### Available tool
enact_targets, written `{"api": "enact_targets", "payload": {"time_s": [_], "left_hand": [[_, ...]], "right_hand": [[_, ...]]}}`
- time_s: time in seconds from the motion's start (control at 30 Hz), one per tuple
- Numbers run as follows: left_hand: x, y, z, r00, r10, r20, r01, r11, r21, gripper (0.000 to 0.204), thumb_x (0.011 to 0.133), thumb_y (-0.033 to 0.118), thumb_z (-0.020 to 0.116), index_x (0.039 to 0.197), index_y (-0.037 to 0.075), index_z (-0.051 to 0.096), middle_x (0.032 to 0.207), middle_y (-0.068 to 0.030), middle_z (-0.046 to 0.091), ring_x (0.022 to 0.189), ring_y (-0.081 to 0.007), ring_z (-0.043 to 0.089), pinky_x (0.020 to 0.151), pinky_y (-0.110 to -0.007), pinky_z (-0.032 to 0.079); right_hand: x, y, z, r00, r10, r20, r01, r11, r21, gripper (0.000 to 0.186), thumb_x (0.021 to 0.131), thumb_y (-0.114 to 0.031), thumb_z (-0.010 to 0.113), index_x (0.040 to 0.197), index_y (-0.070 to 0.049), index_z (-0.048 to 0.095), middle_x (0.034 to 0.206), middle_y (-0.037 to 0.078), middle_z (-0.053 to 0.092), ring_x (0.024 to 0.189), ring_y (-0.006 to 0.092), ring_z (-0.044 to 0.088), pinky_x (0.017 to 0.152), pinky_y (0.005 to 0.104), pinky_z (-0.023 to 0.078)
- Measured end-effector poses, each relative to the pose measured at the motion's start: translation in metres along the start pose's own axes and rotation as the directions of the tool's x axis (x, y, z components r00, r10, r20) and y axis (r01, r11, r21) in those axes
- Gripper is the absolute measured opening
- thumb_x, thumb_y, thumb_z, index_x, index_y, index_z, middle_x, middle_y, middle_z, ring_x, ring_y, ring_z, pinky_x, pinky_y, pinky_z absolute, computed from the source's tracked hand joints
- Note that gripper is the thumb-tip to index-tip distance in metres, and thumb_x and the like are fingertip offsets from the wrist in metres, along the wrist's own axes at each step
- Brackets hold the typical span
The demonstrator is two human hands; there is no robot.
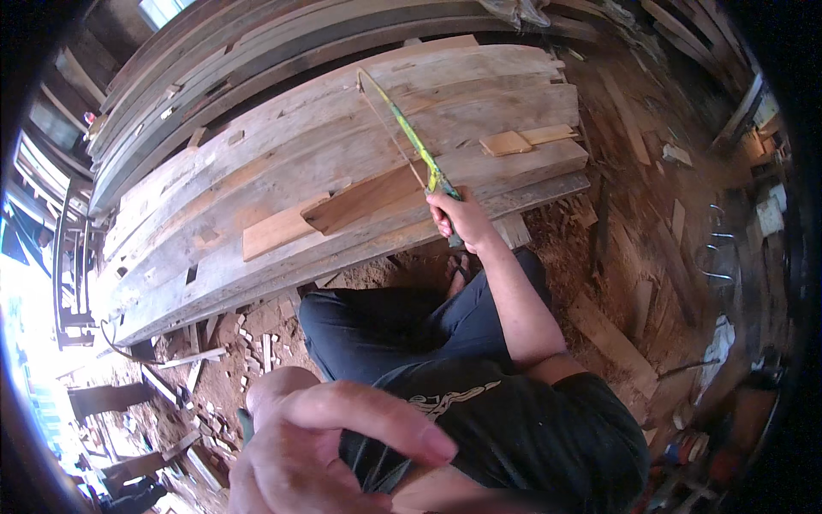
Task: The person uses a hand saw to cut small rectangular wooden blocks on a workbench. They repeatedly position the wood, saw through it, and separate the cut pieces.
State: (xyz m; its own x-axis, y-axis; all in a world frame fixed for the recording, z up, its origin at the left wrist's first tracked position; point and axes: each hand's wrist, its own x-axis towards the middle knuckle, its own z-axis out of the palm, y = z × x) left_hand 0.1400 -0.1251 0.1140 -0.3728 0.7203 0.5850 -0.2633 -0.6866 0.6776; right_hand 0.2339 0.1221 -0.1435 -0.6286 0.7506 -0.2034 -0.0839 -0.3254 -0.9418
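I see the right hand wrapped round the near end of the yellow-green bow saw, above the plank worktop. I judge it light, stiff, best gripped there. The left hand, loosely curled, seems empty.

Nothing legible (shirt print included).

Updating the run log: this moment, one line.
right hand: grips yellow-green saw | left hand: open, near camera | saw: over wooden planks, contact unclear
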Motion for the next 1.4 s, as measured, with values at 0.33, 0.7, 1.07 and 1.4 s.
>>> {"api": "enact_targets", "payload": {"time_s": [0.33,0.7,1.07,1.4], "left_hand": [[-0.016,-0.016,-0.033,0.87,0.223,0.44,-0.119,0.96,-0.252,0.019,0.098,0.018,0.066,0.116,0.025,0.065,0.116,0.0078,0.066,0.113,-0.0198,0.06,0.089,-0.05,0.045],[-0.002,-0.028,-0.07,0.968,-0.003,0.253,0.035,0.992,-0.123,0.006,0.096,0.009,0.061,0.095,0.004,0.06,0.096,-0.0105,0.066,0.088,-0.0283,0.064,0.082,-0.044,0.051],[0.076,-0.278,-0.206,0.664,-0.741,-0.099,-0.086,-0.207,0.975,0.062,0.096,0.065,0.054,0.115,0.009,0.072,0.108,-0.0234,0.072,0.107,-0.0445,0.067,0.092,-0.052,0.053],[0.087,-0.301,-0.236,0.666,-0.744,-0.049,-0.084,-0.139,0.987,0.068,0.093,0.072,0.052,0.109,0.01,0.076,0.103,-0.021,0.074,0.103,-0.0415,0.07,0.089,-0.051,0.055]], "right_hand": [[-0.011,-0.002,-0.006,1.0,0.012,0.025,-0.012,1.0,0.017,0.034,0.096,-0.025,0.066,0.068,-0.009,0.054,0.058,-0.002,0.05,0.047,0.0068,0.044,0.044,0.0255,0.036],[-0.009,0.002,-0.003,1.0,-0.015,0.003,0.015,1.0,0.024,0.033,0.096,-0.022,0.067,0.069,-0.008,0.055,0.058,-0.002,0.05,0.047,0.0064,0.045,0.044,0.0249,0.036],[-0.014,0.007,-0.001,0.999,-0.025,-0.033,0.027,0.999,0.044,0.034,0.095,-0.024,0.068,0.068,-0.01,0.054,0.058,-0.002,0.051,0.046,0.0074,0.045,0.044,0.0267,0.036],[-0.072,0.04,0.005,0.995,-0.064,-0.076,0.05,0.983,-0.177,0.027,0.098,-0.022,0.067,0.076,-0.011,0.057,0.062,-0.004,0.053,0.049,0.0055,0.046,0.047,0.0245,0.036]]}}
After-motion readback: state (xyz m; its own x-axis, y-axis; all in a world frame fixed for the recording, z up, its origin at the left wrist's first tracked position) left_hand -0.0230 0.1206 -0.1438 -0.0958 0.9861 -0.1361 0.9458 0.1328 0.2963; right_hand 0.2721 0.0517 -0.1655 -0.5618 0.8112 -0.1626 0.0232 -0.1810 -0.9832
